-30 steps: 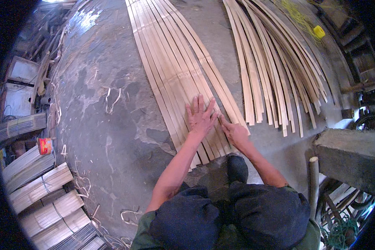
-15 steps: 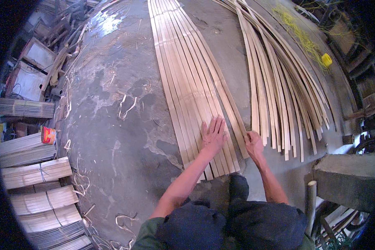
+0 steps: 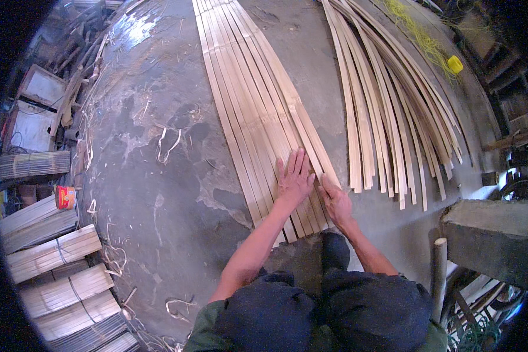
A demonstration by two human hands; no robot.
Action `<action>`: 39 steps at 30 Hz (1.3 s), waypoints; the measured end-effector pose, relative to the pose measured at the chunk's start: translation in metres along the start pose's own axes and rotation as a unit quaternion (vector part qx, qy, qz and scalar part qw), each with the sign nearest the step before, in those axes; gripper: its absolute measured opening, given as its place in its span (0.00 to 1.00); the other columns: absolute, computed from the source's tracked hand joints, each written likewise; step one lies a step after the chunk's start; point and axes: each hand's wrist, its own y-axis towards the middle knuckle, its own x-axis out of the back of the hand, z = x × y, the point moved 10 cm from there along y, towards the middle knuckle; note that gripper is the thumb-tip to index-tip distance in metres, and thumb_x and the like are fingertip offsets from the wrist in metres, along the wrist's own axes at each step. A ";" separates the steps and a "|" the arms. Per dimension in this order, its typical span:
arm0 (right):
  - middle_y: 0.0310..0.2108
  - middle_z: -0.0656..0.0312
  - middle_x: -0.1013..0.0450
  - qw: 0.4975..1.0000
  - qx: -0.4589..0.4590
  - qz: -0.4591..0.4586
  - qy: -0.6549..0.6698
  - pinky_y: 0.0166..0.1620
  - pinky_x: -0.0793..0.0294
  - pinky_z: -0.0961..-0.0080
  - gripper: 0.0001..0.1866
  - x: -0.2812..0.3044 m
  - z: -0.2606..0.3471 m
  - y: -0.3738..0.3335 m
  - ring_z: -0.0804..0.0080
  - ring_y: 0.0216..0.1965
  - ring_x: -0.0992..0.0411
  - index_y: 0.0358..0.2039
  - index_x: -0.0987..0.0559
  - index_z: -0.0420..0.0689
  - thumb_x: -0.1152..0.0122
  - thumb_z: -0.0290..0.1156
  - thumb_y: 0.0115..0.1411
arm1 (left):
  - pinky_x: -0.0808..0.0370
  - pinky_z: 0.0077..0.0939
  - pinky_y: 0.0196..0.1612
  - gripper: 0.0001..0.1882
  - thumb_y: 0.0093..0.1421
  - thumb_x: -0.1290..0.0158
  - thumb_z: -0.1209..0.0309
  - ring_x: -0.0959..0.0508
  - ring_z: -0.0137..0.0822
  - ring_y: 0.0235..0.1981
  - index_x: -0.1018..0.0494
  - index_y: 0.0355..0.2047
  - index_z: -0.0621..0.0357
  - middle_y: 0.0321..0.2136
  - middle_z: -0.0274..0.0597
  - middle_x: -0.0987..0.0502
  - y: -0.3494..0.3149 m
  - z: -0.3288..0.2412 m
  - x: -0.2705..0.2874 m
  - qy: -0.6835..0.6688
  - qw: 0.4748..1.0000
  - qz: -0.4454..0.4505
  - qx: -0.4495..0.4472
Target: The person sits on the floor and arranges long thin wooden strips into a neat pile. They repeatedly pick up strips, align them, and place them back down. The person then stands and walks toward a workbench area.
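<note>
The floor [image 3: 152,202] spreads under everything, and your long row of pale strips [image 3: 252,117] lies flat on it, running from near your feet to the top edge of the view. To its right, well apart, the loose fan of strips [image 3: 406,88] lies much as it did a moment ago.

The change is along your row's right side. Half a second ago the outermost strip [image 3: 308,135] stands away from its neighbours, with a wedge of floor showing between; now it lies close against them for most of the length you can see. The row reads as one nearly continuous sheet, so its right side looks close to gathered in.

Your left hand [image 3: 295,182] rests palm down on the row, its fingers straight and lightly spread, grasping nothing. Your right hand [image 3: 336,202] has come inward with the strip and sits at its near end, fingers curled and forefinger toward the row; whether they pinch the wood or merely push it, you cannot tell from here.

Smallest of all, a thin dark seam remains between strip and row, and your hands cover its near end.
</note>
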 end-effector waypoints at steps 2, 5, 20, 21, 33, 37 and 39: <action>0.32 0.46 0.23 0.997 -0.036 0.042 -0.045 0.36 0.24 0.54 0.23 0.000 0.003 0.003 0.45 0.33 0.23 0.61 0.29 0.56 0.45 0.40 0.65 | 0.64 0.61 0.70 0.37 0.64 0.54 0.54 0.56 0.42 0.73 0.48 0.69 0.57 0.71 0.41 0.53 -0.002 0.001 0.002 -0.002 1.000 -0.008 0.001; 0.30 0.48 0.24 0.993 -0.052 0.053 -0.089 0.33 0.26 0.53 0.23 0.006 -0.005 0.009 0.47 0.32 0.23 0.61 0.29 0.57 0.44 0.40 0.65 | 0.65 0.61 0.70 0.36 0.65 0.55 0.55 0.56 0.42 0.73 0.47 0.69 0.57 0.71 0.42 0.53 -0.002 0.006 -0.001 -0.021 1.000 0.004 0.001; 0.23 0.51 0.28 0.982 -0.011 0.121 -0.142 0.30 0.26 0.52 0.24 -0.011 -0.024 -0.015 0.48 0.26 0.25 0.62 0.32 0.59 0.46 0.42 0.66 | 0.66 0.66 0.68 0.34 0.64 0.54 0.54 0.54 0.47 0.72 0.47 0.70 0.37 0.70 0.45 0.51 -0.003 -0.008 0.010 0.008 0.998 -0.046 -0.032; 0.23 0.51 0.28 0.979 -0.018 0.139 -0.151 0.30 0.25 0.52 0.24 -0.006 -0.018 -0.011 0.48 0.26 0.24 0.62 0.31 0.59 0.46 0.42 0.66 | 0.65 0.68 0.67 0.34 0.64 0.54 0.54 0.54 0.47 0.72 0.46 0.70 0.38 0.70 0.46 0.51 -0.003 -0.006 0.007 0.008 0.999 -0.044 -0.028; 0.40 0.47 0.30 0.987 0.019 -0.033 -0.155 0.41 0.25 0.53 0.24 0.035 -0.030 0.031 0.45 0.41 0.27 0.51 0.29 0.42 0.34 0.35 0.56 | 0.56 0.67 0.66 0.35 0.62 0.51 0.48 0.48 0.47 0.70 0.41 0.67 0.42 0.69 0.45 0.47 0.000 -0.013 0.018 -0.009 0.999 -0.049 -0.017; 0.39 0.47 0.28 0.990 0.005 -0.033 -0.139 0.42 0.26 0.51 0.27 0.036 -0.032 0.038 0.42 0.40 0.27 0.54 0.31 0.44 0.34 0.35 0.55 | 0.56 0.61 0.68 0.36 0.63 0.53 0.47 0.51 0.45 0.71 0.43 0.68 0.45 0.70 0.41 0.49 -0.002 -0.011 0.004 0.016 0.999 -0.027 -0.032; 0.35 0.48 0.26 0.995 -0.024 -0.026 -0.093 0.39 0.26 0.53 0.28 0.041 -0.030 0.039 0.45 0.35 0.27 0.55 0.31 0.42 0.35 0.36 0.56 | 0.57 0.59 0.69 0.36 0.63 0.54 0.46 0.52 0.45 0.71 0.43 0.69 0.45 0.71 0.40 0.50 -0.003 -0.011 0.001 0.026 0.999 -0.022 -0.035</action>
